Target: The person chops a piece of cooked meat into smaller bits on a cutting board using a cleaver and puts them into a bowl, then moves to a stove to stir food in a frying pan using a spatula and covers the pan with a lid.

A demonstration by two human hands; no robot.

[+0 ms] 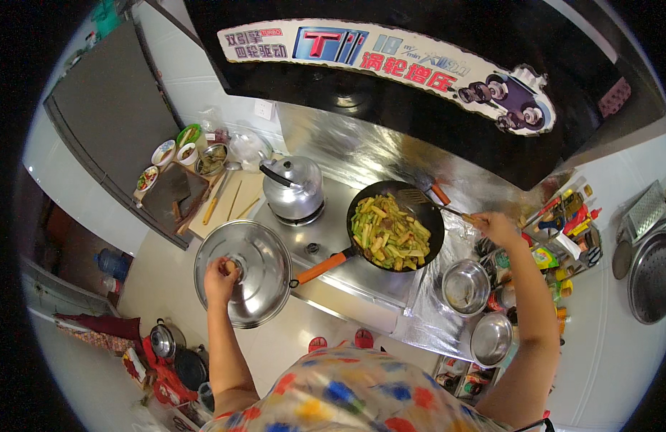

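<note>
My left hand (221, 281) grips the knob of a round stainless-steel lid (265, 291), held to the left of the wok's orange handle. My right hand (496, 229) is closed around the handle of a slotted metal spatula (414, 197), whose blade reaches over the far right part of a black wok (438, 216). Cut green and yellowish vegetable pieces (387, 232) lie in the wok, with some browner bits among them. The wok stands on the steel gas stove (333, 224), and its orange handle (324, 267) points toward the lid.
An aluminium kettle (293, 189) sits on the left burner. Further left are a knife (211, 208), a dark chopping board (173, 194) and small bowls. Two steel bowls (466, 287) and a rack of bottles (570, 221) stand at right. The black range hood (322, 86) overhangs the stove.
</note>
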